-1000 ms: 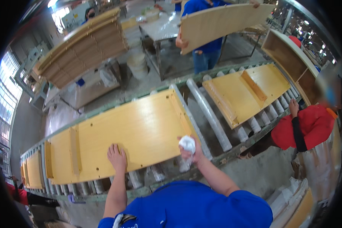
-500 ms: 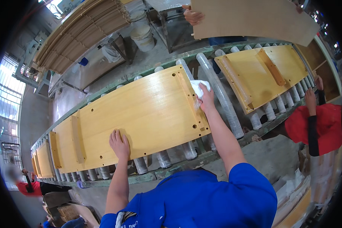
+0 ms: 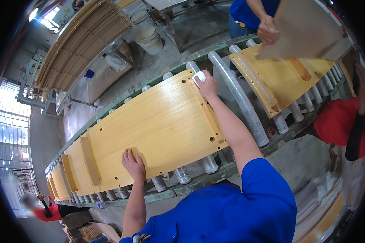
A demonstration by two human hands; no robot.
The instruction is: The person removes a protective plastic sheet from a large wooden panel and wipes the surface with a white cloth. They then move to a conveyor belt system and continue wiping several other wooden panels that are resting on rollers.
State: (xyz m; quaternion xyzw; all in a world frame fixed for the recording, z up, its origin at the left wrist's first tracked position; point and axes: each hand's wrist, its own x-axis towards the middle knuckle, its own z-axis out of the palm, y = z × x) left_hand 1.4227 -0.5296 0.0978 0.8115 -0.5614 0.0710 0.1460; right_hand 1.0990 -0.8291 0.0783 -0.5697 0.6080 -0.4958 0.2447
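Observation:
A long varnished wooden panel with drilled holes lies across the wrapped rollers in front of me. Wooden strips cross it near both ends, one of them the right-hand strip. My right hand grips a wadded white cloth at the far end of that strip, by the panel's far right corner. Flat on the panel near its front edge rests my left hand, fingers stretched out and holding nothing.
Another yellow panel lies on the rollers to the right, where a co-worker in blue holds a thin board over it. A person in red stands at the right. Beyond the conveyor are stacked brown boards and a white bucket.
My right hand has moved with the cloth toward the far end of the strip. The co-worker's thin board has come down and tilted over the right panel. My left hand stays on the panel.

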